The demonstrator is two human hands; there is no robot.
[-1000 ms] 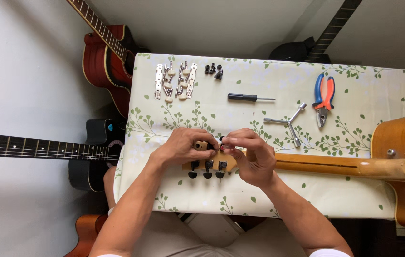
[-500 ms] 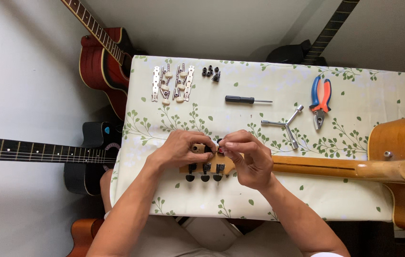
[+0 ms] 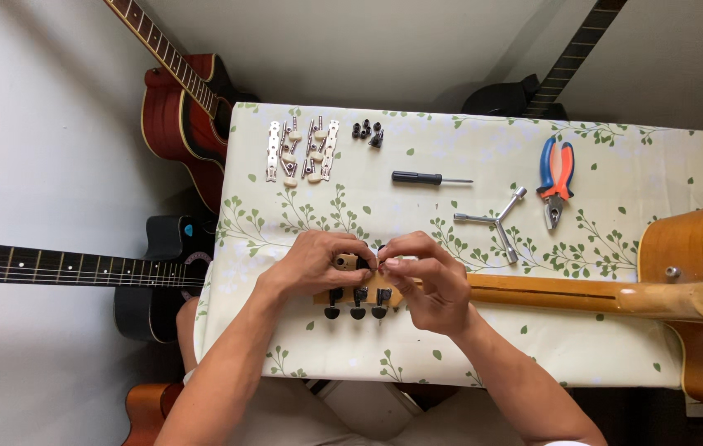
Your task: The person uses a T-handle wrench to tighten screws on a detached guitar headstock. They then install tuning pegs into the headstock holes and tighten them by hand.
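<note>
table (image 3: 615, 355), leaf-print cloth | on it: guitar neck (image 3: 549, 291), pliers (image 3: 555, 180), screwdriver (image 3: 426, 177), y-wrench (image 3: 500, 219), tuner strips (image 3: 302, 151)

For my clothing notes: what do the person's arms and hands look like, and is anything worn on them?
The left hand and right hand are bare: no gloves, rings or watch visible. Both forearms are uncovered; a white sleeve edge shows at the right arm's bottom.

One head-worn camera looks straight down, fairly near, over the cloth-covered table (image 3: 483, 355) and both hands.

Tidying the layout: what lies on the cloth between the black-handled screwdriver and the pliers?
Head view: only the three-armed metal wrench lies between the screwdriver and pliers, set slightly nearer the person; otherwise bare leaf-print cloth.
</note>
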